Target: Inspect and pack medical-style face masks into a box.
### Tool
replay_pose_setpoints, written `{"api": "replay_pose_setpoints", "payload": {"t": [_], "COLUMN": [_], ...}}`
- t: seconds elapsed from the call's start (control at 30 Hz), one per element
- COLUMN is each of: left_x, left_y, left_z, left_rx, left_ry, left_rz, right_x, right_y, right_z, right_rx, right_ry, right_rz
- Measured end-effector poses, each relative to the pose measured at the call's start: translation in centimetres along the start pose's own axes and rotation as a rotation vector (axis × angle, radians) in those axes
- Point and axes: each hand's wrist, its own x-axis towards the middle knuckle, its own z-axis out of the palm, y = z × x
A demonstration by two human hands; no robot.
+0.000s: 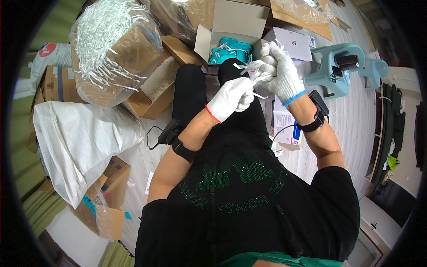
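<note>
White knit gloves cover both of my hands. My left hand (pixel 230 99), with a red cuff, is closed round a small bunch of thin white strips (pixel 251 70) above my lap. Closed on the same bunch, slightly higher and to the right, is my right hand (pixel 284 73), with a blue cuff. Loose strip ends stick out between and above the fingers. Just beyond my hands stands an open carton (pixel 240 18) with teal folded masks (pixel 230 51) inside. At the far left, a clear plastic bag (pixel 133 60) holds a big heap of similar white strips (pixel 104 38).
A pale blue stool (pixel 333 71) bearing small dark items stands at right. White boxes (pixel 291 43) sit beside the carton. An open brown box (pixel 160 80) and a white sack (pixel 84 138) lie at left, with another brown box (pixel 116 178) nearer me.
</note>
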Motion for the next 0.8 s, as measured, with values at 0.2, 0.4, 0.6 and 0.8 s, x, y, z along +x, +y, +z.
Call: {"api": "replay_pose_setpoints", "payload": {"t": [0.2, 0.4, 0.6, 0.8], "left_x": [0.2, 0.1, 2.1, 1.1], "left_y": [1.4, 1.8, 0.4, 1.1], "left_z": [0.1, -1.2, -2.0, -0.2], "left_rx": [0.069, 0.227, 0.329, 0.902], "left_ry": [0.052, 0.035, 0.315, 0.440], "left_rz": [-0.058, -0.141, 0.081, 0.322], "right_x": [-0.2, -1.8, -2.0, -1.2], "right_y": [-0.4, -1.1, 0.1, -0.4], "right_z": [-0.6, 0.8, 0.5, 0.5], "right_rx": [-0.232, -0.564, -0.843, -0.516], "right_ry": [-0.122, -0.101, -0.192, -0.046], "right_rz": [0.018, -0.262, -0.551, -0.319]}}
